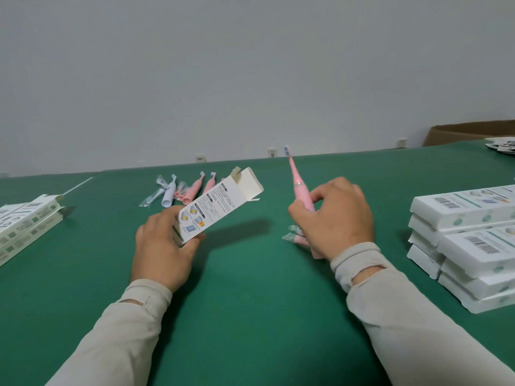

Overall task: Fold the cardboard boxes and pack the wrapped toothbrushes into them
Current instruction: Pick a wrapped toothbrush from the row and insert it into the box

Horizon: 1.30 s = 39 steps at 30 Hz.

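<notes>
The white printed cardboard box (220, 201) was gripped at its base by the left hand (164, 246), open mouth angled toward the pink plastic toothbrush (299, 185) pinched head-up in the right hand (337, 218), apparently ready for insertion.

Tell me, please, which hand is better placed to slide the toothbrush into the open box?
Right hand: it already holds the pink toothbrush, beside the white cardboard box's open end, which the left hand steadies.
</notes>
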Each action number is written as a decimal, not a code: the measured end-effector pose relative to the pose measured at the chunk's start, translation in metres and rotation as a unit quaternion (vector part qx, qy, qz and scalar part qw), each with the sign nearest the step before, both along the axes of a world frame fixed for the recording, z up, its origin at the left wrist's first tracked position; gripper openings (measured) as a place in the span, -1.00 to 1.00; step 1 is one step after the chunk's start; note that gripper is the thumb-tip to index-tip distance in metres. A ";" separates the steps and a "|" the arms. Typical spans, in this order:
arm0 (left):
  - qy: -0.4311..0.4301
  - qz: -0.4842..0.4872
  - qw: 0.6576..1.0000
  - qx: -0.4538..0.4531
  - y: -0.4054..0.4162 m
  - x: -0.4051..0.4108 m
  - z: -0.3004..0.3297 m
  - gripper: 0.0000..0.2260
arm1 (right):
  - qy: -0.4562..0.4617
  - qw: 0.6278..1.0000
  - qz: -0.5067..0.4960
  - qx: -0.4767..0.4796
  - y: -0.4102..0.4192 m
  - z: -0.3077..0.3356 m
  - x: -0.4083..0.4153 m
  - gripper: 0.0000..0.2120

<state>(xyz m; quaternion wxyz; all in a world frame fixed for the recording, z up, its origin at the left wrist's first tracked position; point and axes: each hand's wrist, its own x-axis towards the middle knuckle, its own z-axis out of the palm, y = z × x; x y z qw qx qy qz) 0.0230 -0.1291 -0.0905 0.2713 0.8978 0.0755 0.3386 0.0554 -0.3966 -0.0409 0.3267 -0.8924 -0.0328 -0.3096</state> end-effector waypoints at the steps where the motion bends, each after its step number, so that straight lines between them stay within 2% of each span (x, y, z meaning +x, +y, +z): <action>1: 0.001 0.001 1.000 0.002 0.001 0.000 0.000 -0.58 | -0.005 0.998 0.015 0.065 -0.001 0.001 0.000 -0.81; 3: 0.018 0.000 1.000 0.012 0.004 -0.001 -0.001 -0.57 | -0.025 0.971 0.067 0.230 0.000 0.004 0.000 -0.86; 5: 0.043 -0.009 0.999 0.022 0.005 0.000 -0.002 -0.57 | -0.031 0.912 0.134 0.387 0.000 0.009 -0.002 -0.92; 7: 0.060 -0.023 0.997 0.030 0.006 0.000 -0.003 -0.57 | -0.016 0.861 0.190 0.471 0.000 0.011 -0.005 -0.96; 9: 0.067 -0.033 0.997 0.037 0.006 0.000 -0.004 -0.55 | -0.005 0.833 0.222 0.507 0.001 0.011 -0.007 -0.89; 11: 0.066 -0.037 0.996 0.036 0.006 0.000 -0.004 -0.53 | -0.001 0.819 0.235 0.523 0.003 0.009 -0.008 -0.84; 20: 0.039 -0.076 0.996 0.025 0.003 -0.004 -0.002 -0.51 | 0.013 0.826 0.208 0.523 -0.001 0.001 0.000 -0.83; 26: 0.044 -0.075 0.996 0.023 0.004 -0.004 0.000 -0.47 | 0.115 0.796 0.302 0.511 0.000 -0.007 0.004 -0.90; 28: 0.048 -0.082 0.995 0.028 0.002 -0.005 -0.001 -0.45 | 0.143 0.811 0.320 0.469 0.003 -0.011 0.003 -0.86; 29: 0.051 -0.085 0.995 0.033 0.001 -0.006 -0.001 -0.45 | 0.146 0.831 0.313 0.436 0.005 -0.013 0.003 -0.84; 31: 0.055 -0.084 0.994 0.041 0.000 -0.006 -0.001 -0.46 | 0.148 0.869 0.279 0.381 0.006 -0.016 0.003 -0.79; 32: 0.056 -0.079 0.994 0.044 0.001 -0.005 0.000 -0.46 | 0.153 0.874 0.262 0.380 0.006 -0.016 0.004 -0.76; 34: 0.063 -0.063 0.995 0.052 0.003 -0.005 0.000 -0.47 | 0.155 0.849 0.237 0.446 0.004 -0.015 0.007 -0.69; 36: 0.072 -0.048 0.994 0.062 0.004 -0.004 0.001 -0.48 | 0.120 0.819 0.220 0.516 -0.002 -0.012 0.011 -0.76; 39: 0.076 -0.041 0.994 0.064 0.005 -0.005 0.000 -0.49 | 0.083 0.826 0.215 0.515 -0.007 -0.010 0.013 -0.93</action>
